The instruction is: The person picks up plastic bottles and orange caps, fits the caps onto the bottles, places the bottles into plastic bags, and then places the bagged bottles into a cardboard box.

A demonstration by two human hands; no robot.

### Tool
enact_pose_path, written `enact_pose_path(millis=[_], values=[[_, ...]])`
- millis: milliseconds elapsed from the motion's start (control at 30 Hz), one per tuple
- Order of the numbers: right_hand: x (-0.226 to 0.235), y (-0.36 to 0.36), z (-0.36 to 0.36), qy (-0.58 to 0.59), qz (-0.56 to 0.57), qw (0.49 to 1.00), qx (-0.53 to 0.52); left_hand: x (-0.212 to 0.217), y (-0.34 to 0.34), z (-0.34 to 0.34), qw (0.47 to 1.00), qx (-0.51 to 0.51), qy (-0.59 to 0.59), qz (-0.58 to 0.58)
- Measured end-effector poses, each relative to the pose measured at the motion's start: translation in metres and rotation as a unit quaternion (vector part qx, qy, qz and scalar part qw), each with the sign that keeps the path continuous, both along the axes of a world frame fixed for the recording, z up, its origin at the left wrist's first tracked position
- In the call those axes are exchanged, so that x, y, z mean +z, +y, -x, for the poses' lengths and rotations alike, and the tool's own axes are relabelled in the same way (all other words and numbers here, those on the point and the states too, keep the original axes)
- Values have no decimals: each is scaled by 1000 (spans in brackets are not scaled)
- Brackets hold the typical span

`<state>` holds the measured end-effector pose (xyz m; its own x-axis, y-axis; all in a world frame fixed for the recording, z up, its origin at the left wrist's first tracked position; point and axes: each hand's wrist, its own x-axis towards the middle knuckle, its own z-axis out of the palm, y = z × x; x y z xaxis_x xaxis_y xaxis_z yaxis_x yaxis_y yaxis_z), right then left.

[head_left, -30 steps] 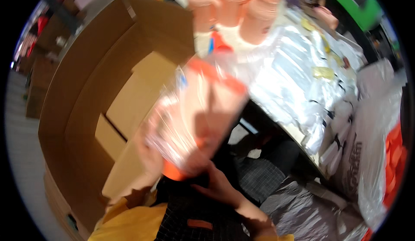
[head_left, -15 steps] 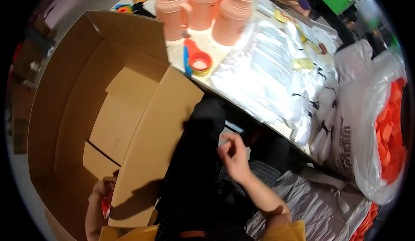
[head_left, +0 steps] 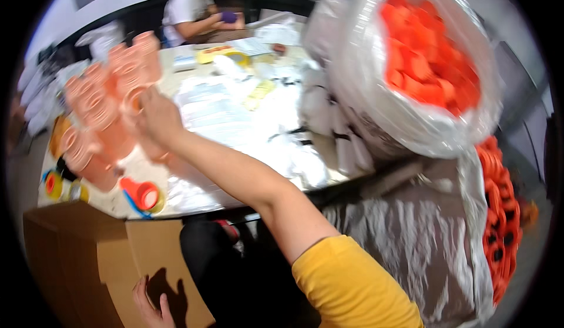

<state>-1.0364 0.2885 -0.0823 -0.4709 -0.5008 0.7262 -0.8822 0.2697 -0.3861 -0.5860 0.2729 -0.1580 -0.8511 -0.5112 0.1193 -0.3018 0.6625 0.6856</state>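
Plastic sheets are covering the table (head_left: pixel 235 116) ahead. At right, a clear bag (head_left: pixel 423 75) is bulging with orange caps. A cardboard box (head_left: pixel 88 257) is sitting near left, the left hand (head_left: pixel 150 301) gripping its flap. The right hand (head_left: pixel 155 119) is touching peach jars (head_left: pixel 100 116), fingers spread wide.

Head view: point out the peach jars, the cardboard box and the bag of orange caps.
peach jars (head_left: pixel 97 113), head view, side of the stack
cardboard box (head_left: pixel 76 257), head view, outer wall
bag of orange caps (head_left: pixel 376 101), head view, clear plastic side
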Motion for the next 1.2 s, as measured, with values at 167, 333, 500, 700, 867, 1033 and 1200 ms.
enact_pose_path(millis=[167, 333, 500, 700, 867, 1033, 1200], values=[[48, 230, -104, -5, 55, 994, 91, -52, 25, 127, 873, 35, 160, -460], [95, 387, -156, -83, -58, 990, 102, -79, 95, 153, 603, -132, 107, -779], [190, 500, 18, 166, -22, 928, -332, -68, 133, 118, 771, -136, -62, -620], [175, 526, 106, -37, 16, 938, -344, -51, 158, 104, 741, 40, 70, -667], [191, 530, 44, 60, 253, 892, -371, -36, 173, 107, 735, 65, 80, -670], [126, 510, -104, -225, -41, 973, -24, -53, 136, 123, 707, 26, 68, -704], [0, 460, -213, -257, -85, 961, 58, -67, 157, 126, 690, 29, -28, -722]])
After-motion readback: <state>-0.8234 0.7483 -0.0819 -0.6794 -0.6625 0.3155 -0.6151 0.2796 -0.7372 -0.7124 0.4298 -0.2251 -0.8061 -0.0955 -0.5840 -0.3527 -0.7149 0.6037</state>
